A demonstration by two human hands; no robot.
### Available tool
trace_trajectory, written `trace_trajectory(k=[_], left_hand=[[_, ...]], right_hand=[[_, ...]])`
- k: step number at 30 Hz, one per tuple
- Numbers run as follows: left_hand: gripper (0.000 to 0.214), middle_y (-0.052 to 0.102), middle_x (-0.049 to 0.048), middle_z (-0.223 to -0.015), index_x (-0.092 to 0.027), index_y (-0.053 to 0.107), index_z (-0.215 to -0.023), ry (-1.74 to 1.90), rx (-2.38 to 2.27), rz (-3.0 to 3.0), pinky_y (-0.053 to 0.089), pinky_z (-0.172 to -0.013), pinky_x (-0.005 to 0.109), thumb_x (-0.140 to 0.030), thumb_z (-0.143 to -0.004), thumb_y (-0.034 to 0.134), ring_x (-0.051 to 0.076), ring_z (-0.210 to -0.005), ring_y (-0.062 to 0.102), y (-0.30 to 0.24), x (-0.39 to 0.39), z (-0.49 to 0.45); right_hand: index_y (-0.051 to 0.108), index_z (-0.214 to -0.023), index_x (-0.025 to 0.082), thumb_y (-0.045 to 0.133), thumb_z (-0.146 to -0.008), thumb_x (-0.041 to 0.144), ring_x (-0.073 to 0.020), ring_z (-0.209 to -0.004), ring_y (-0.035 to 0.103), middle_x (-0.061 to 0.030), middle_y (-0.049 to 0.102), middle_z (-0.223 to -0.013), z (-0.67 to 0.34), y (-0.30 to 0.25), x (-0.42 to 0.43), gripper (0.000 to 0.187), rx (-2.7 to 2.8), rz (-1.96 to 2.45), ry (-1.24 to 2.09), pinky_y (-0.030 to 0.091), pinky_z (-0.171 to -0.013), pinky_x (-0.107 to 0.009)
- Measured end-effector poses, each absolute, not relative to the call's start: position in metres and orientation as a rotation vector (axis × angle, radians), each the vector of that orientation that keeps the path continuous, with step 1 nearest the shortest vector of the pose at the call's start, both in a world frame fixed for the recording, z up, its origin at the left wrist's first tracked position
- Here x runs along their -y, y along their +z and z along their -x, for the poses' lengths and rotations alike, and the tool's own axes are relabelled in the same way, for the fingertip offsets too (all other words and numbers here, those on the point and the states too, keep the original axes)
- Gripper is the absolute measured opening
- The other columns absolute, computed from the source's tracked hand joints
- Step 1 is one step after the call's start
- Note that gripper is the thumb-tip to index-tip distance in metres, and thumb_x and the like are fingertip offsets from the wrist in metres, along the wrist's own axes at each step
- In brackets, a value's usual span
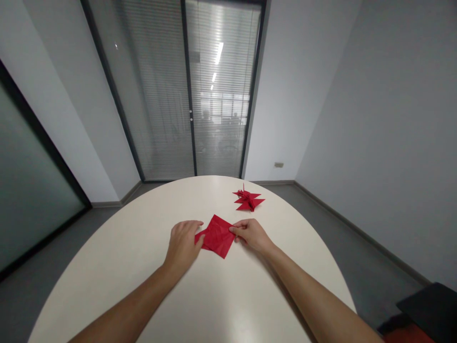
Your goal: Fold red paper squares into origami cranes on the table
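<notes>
A creased red sheet of origami paper (218,236) is in front of me near the middle of the table, with a narrower folded part sticking out at its left. At its right corner, my right hand (252,233) pinches the paper between thumb and fingers. My left hand (183,240) rests at the left end, fingers stretched forward and apart from the thumb, which touches the folded part. Beyond my right hand lies a small cluster of pointed red folded paper figures (247,200), which look like paper cranes.
The round white table (143,267) reaches out ahead with a curved far edge. Behind it stand a glass partition with blinds (221,143) and a grey wall (303,95) with a socket plate (279,165). A dark object (432,307) is at the lower right, beside the table.
</notes>
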State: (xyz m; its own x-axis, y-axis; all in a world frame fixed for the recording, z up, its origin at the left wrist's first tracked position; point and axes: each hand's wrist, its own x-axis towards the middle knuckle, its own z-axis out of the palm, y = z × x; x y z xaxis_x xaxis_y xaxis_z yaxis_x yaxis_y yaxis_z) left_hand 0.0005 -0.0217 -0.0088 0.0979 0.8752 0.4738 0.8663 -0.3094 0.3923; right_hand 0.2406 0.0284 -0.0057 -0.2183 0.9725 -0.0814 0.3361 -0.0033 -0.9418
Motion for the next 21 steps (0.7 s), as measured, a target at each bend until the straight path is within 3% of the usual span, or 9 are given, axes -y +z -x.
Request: trace_trajectory(k=[2, 7, 12, 17, 21], left_hand=[[0.024, 0.07, 0.0095, -0.122, -0.022, 0.067, -0.111, 1.051, -1.769, -2.449, 0.044, -0.1, 0.047, -0.018, -0.089, 0.057, 0.029, -0.113, 0.062, -0.008, 0.025, -0.004], [0.033, 0.069, 0.0085, -0.125, -0.022, 0.065, -0.123, 0.842, -1.602, -2.539, 0.044, -0.1, 0.048, -0.018, -0.092, 0.054, 0.027, -0.111, 0.063, -0.007, 0.036, -0.017], [0.03, 0.068, 0.0087, -0.128, -0.023, 0.07, -0.12, 0.781, -1.563, -2.532, 0.046, -0.1, 0.049, -0.023, -0.094, 0.056, 0.029, -0.117, 0.061, -0.012, 0.036, -0.017], [0.032, 0.067, 0.0079, -0.129, -0.024, 0.069, -0.122, 0.78, -1.525, -2.543, 0.046, -0.103, 0.047, -0.022, -0.094, 0.054, 0.027, -0.117, 0.061, -0.013, 0.033, -0.013], [0.037, 0.065, 0.0068, -0.134, -0.025, 0.066, -0.127, 0.755, -1.451, -2.596, 0.045, -0.107, 0.047, -0.018, -0.095, 0.049, 0.026, -0.122, 0.059, -0.014, 0.031, -0.011]], right_hand=[[0.075, -0.081, 0.012, 0.072, -0.078, 0.039, -0.0085, -0.041, 0.04, 0.0013, 0.062, -0.051, -0.241, -0.006, -0.029, 0.027, 1.637, 1.389, 1.206, 0.027, -0.043, -0.023], [0.076, -0.079, 0.013, 0.068, -0.081, 0.04, -0.0108, -0.046, 0.047, 0.0008, 0.062, -0.052, -0.242, -0.006, -0.028, 0.028, 1.736, 1.438, 1.108, 0.033, -0.049, -0.024], [0.074, -0.077, 0.016, 0.064, -0.085, 0.039, -0.0142, -0.057, 0.057, -0.0027, 0.068, -0.063, -0.242, 0.002, -0.025, 0.026, 1.928, 1.589, 0.824, 0.038, -0.056, -0.025], [0.073, -0.108, 0.019, 0.062, -0.088, 0.03, -0.0231, -0.1, 0.064, -0.0109, 0.072, -0.111, -0.241, 0.01, -0.018, 0.025, 2.151, 1.42, 0.288, 0.048, -0.087, -0.033], [0.056, -0.14, 0.019, 0.05, -0.098, 0.03, -0.0262, -0.132, 0.051, -0.0131, 0.057, -0.142, -0.234, 0.01, -0.009, 0.045, 2.422, 0.968, 0.333, 0.037, -0.112, -0.044]])
